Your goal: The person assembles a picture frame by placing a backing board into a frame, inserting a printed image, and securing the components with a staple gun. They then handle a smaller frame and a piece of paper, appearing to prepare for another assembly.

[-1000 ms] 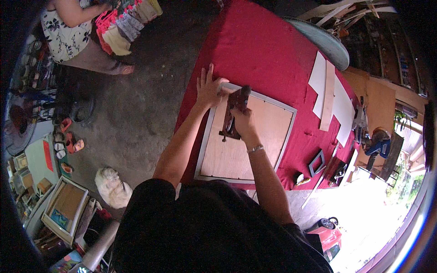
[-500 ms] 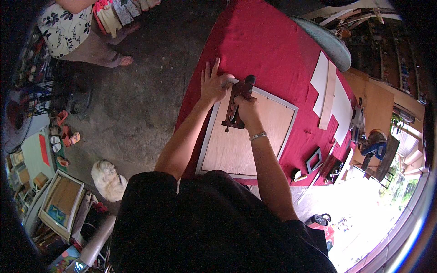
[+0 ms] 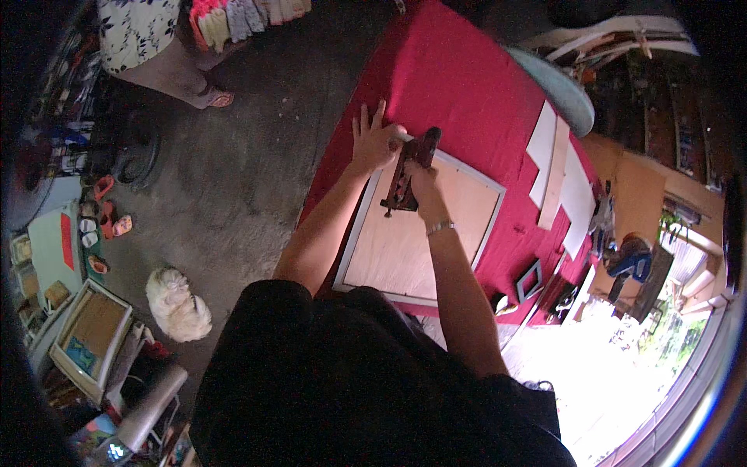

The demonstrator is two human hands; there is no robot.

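Note:
A picture frame [image 3: 354,241] with a silvery edge and a pale wooden backing board [image 3: 387,257] lies on a red-covered table in front of me. My right hand [image 3: 425,187] is closed around a dark tool shaped like a staple gun [image 3: 401,187]. Its front end rests by the frame's far left corner; part of its body is hidden by my fingers. My left hand [image 3: 377,144] lies just left of the tool, fingers spread over the red cloth. Its thumb reaches to the frame's corner beside the tool.
White board pieces [image 3: 535,148] and a wooden strip [image 3: 554,175] lie at right on the red cloth [image 3: 436,62]. A small black frame [image 3: 529,280] lies near the table's edge. A pale, furry animal [image 3: 177,305] is on the floor at left. A person's legs [image 3: 175,82] stand far left.
The view has shifted slightly. My right hand and the tool stay at the same frame corner, and my left hand keeps its place beside them.

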